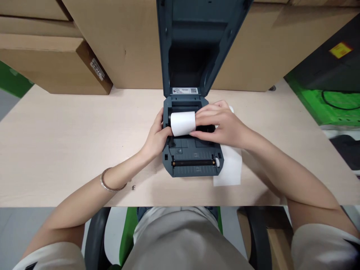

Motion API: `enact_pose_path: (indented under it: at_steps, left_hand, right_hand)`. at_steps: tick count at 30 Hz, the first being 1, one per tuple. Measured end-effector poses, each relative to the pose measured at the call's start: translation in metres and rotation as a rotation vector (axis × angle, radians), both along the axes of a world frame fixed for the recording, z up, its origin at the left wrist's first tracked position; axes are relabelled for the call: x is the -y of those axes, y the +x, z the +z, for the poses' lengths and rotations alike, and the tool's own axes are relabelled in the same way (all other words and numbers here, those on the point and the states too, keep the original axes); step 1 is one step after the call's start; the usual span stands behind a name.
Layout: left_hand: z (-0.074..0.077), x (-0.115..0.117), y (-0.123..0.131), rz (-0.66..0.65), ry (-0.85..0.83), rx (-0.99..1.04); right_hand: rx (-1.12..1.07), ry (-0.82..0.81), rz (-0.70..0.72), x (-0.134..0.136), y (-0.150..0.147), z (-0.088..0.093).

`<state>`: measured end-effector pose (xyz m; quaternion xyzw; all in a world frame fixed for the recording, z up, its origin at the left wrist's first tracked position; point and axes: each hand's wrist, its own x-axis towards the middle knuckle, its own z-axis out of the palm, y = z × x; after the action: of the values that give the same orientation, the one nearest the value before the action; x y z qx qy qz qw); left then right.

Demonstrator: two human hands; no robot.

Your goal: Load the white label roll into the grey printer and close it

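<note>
A dark label printer (194,150) stands on the table with its lid (199,33) raised. Inside its bay lies a white paper roll (182,123), on its side. My right hand (222,122) grips the roll's right end between thumb and fingers. Around the printer's left edge, my left hand (158,135) is closed, its thumb reaching inside beside the roll's left end. The black roller (194,162) shows near the printer's front. A white sheet (230,167) lies on the table, partly beneath my right hand and the printer.
Cardboard boxes (42,63) line the back of the wooden table (70,138). Small dark bits (133,187) lie near the front edge. At the right are a dark box with a yellow label (340,50), a green surface (317,107) and a black cable.
</note>
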<state>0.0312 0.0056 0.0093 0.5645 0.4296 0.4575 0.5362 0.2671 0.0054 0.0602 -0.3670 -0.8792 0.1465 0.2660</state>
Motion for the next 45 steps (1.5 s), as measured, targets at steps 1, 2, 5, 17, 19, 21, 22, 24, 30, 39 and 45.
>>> enact_pose_path:
  at_steps: [1, 2, 5, 17, 19, 21, 22, 24, 30, 39, 45]
  left_hand:
    - [0.000, 0.000, 0.000, 0.000, 0.012, 0.005]
    - [-0.001, -0.001, 0.000, 0.000, 0.024, 0.009]
    - [-0.003, -0.001, -0.001, -0.004, 0.048, 0.006]
    - [0.000, -0.001, -0.001, 0.051, 0.013, -0.047]
    - [0.003, 0.001, 0.001, 0.070, -0.008, -0.031]
    - [0.005, 0.002, 0.002, 0.078, -0.017, -0.033]
    - [0.005, 0.002, 0.002, 0.080, -0.016, -0.038]
    - [0.005, 0.002, 0.002, 0.077, -0.010, -0.040]
    - [0.007, 0.002, 0.002, 0.059, -0.012, -0.069]
    - [-0.002, -0.004, -0.006, -0.014, 0.056, -0.134]
    - [-0.002, -0.004, -0.007, -0.025, 0.047, -0.134]
  right_hand:
    - [-0.012, -0.014, 0.015, 0.005, -0.002, 0.001]
    - [-0.025, -0.032, 0.027, 0.011, -0.004, 0.001]
    - [-0.084, -0.071, 0.055, 0.023, -0.014, -0.002]
    - [-0.021, 0.281, 0.173, 0.052, -0.008, -0.009]
    - [0.014, 0.314, 0.153, 0.058, -0.007, -0.008]
    - [0.033, 0.326, 0.135, 0.063, -0.008, -0.005]
    - [0.035, 0.330, 0.124, 0.065, -0.008, -0.004]
    - [0.051, 0.327, 0.126, 0.068, -0.009, -0.003]
    - [0.170, 0.350, 0.166, 0.086, -0.008, -0.008]
    - [0.377, 0.376, 0.257, 0.105, -0.005, 0.011]
    - [0.361, 0.316, 0.230, 0.105, -0.001, 0.009]
